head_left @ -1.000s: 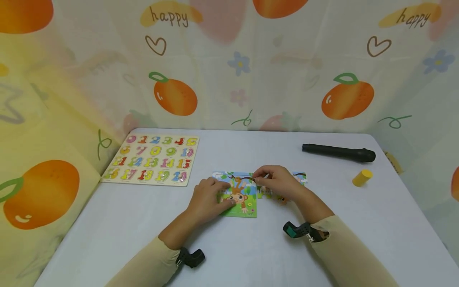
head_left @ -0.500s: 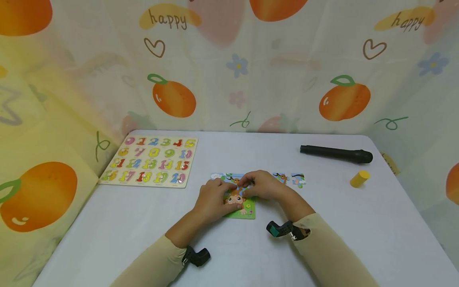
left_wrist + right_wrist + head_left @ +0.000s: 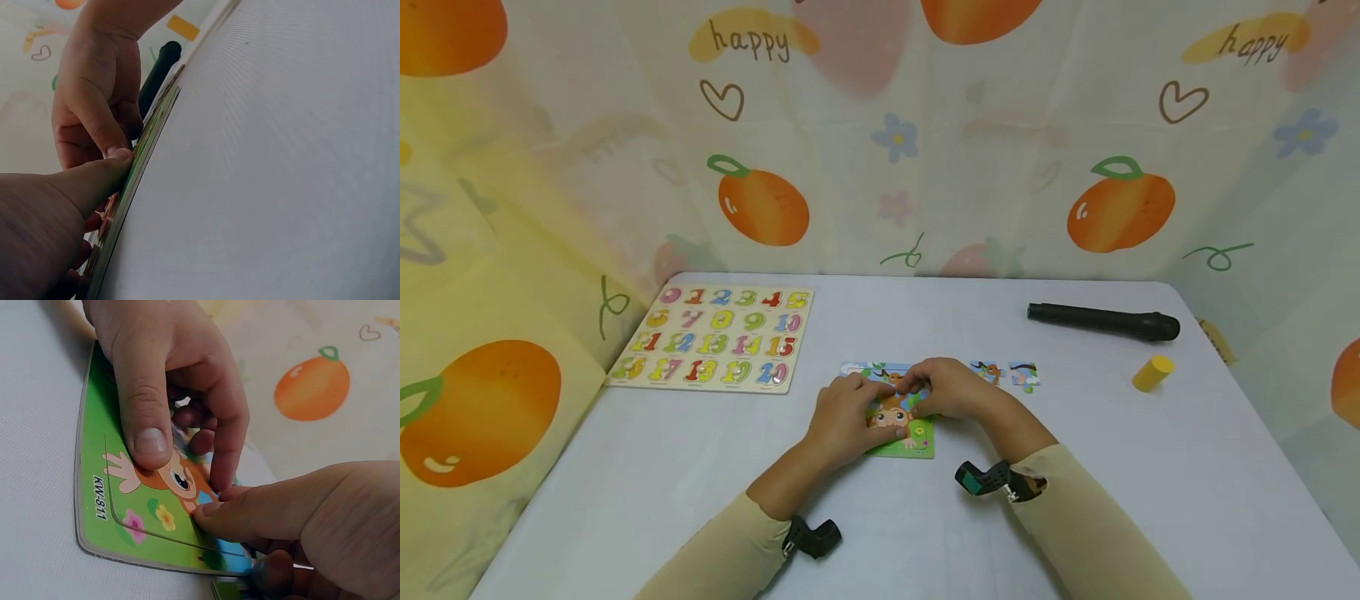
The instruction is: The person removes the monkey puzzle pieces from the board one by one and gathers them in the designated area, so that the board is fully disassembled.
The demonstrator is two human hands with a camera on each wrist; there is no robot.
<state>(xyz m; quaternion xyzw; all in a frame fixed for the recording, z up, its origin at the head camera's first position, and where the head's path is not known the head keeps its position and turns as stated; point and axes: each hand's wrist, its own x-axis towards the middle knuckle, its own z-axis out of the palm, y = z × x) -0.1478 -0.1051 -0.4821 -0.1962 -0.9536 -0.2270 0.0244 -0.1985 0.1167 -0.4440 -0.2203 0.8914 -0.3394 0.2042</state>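
Observation:
My left hand (image 3: 846,421) rests on a jigsaw puzzle board (image 3: 94,544) with a monkey picture, its thumb (image 3: 150,444) flat on the green lower part. The other left fingers reach over the picture, partly hidden. My right hand (image 3: 951,387) bends over the board's upper right, thumb (image 3: 219,515) touching the picture beside the monkey's face. Its index finger (image 3: 910,375) comes down near the branch. I cannot tell whether a piece lies between those fingertips. Two loose puzzle pieces, one with a small animal (image 3: 987,372) and one with a branch (image 3: 1025,378), lie right of the hand.
A number board (image 3: 711,337) with coloured numerals lies at the back left of the white table (image 3: 895,533). A black microphone-shaped object (image 3: 1103,322) lies at the back right, with a yellow cylinder (image 3: 1153,373) in front of it. A printed cloth (image 3: 985,200) hangs behind.
My right hand has moved left from the board's top right corner onto the picture, uncovering the animal piece; in the last half second it has barely moved. My left hand stays on the board.

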